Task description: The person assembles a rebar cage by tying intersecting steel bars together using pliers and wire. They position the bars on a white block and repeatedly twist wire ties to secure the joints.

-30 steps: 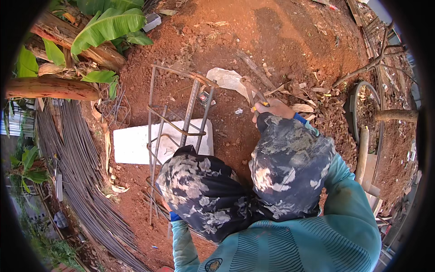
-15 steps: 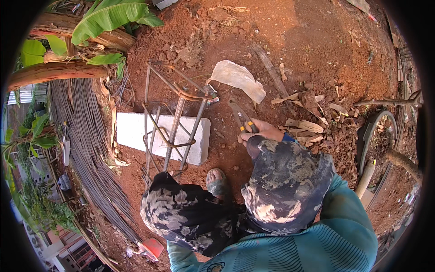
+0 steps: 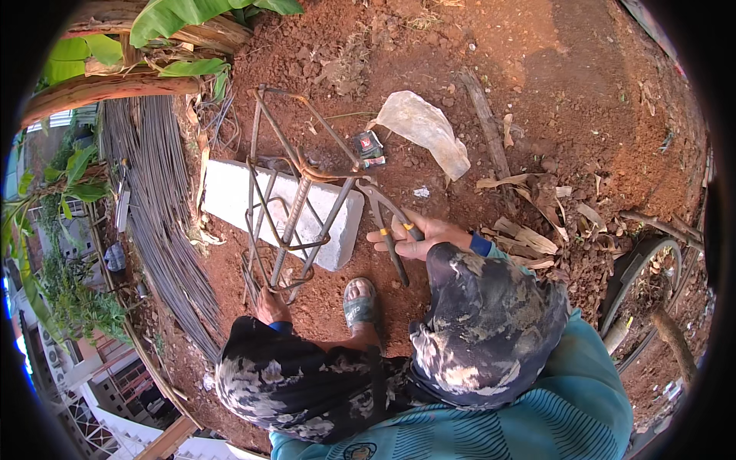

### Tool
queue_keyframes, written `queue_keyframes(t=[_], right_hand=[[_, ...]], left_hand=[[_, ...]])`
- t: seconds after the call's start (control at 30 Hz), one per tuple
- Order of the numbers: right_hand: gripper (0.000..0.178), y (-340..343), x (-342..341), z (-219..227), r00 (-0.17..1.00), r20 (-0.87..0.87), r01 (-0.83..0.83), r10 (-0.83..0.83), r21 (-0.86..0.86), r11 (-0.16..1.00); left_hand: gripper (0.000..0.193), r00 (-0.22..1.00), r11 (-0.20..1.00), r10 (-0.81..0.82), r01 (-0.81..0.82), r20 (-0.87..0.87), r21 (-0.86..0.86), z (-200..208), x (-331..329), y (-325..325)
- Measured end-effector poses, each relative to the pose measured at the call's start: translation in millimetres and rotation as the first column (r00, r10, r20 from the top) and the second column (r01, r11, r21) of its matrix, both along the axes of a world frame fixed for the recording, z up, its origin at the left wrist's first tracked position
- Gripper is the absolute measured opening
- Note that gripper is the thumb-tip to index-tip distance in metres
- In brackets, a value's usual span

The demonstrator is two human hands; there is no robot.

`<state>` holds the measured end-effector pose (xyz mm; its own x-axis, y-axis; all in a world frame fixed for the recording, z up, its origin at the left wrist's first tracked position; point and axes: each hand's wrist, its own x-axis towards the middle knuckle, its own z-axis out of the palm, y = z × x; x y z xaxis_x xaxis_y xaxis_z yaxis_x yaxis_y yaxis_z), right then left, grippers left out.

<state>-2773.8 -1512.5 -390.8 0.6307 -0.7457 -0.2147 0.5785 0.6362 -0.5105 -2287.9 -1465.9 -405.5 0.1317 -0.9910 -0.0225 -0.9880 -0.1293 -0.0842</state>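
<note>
A rusty steel rebar cage (image 3: 292,221), made of long bars with bent square ties, stands in front of me. At its near lower end my left hand (image 3: 271,305) is closed on a bar, fingers partly hidden by the steel. My right hand (image 3: 431,236) holds a pair of tie-wire pincers (image 3: 390,238), handles spread wide, with fingers stretched out behind one handle. The pincers' jaws meet the cage's right corner at the nearer tie. Whether they grip wire there is too small to tell.
Beneath the cage lies a white block (image 3: 345,244) on red soil. Long steel rods (image 3: 157,176) are stacked at left, by a banana trunk (image 3: 115,93). A pale torn sheet (image 3: 424,132), a wood strip (image 3: 487,126), dry leaves (image 3: 529,234) and a tyre (image 3: 640,280) lie rightward.
My right hand has brought the pincers up-left to the cage corner and spread the handles. My left hand has come into sight at the cage's lower end. The view has shifted slightly.
</note>
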Motion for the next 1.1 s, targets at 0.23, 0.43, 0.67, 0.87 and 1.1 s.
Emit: queue_keyframes(t=[0.23, 0.43, 0.67, 0.87, 1.1], right_hand=[[0.035, 1, 7, 17, 0.99, 0.08, 0.104, -0.112, 0.107, 0.989], [0.019, 1, 21, 20, 0.986, -0.093, 0.15, -0.14, 0.106, 0.983], [0.023, 8, 20, 15, 0.981, -0.117, 0.181, -0.157, 0.238, 0.954], [0.039, -12, -25, 2, 0.69, -0.719, -0.178, -0.081, -0.277, 0.944], [0.05, -117, -115, 75, -0.082, -0.83, -0.914, -0.551, -0.158, 0.374]], left_hand=[[0.025, 0.999, 0.999, -0.031, 0.032, -0.044, 0.03, 0, 5, 0], [0.029, 0.999, 0.995, 0.016, -0.02, 0.039, 0.096, -4, 10, 2], [0.03, 0.999, 0.999, -0.038, 0.037, 0.032, 0.034, -4, 8, 2], [0.032, 1.0, 0.999, -0.005, 0.004, 0.022, 0.038, 0, -8, 3], [0.032, 1.0, 0.999, 0.031, -0.031, -0.001, 0.028, 1, -19, 7]])
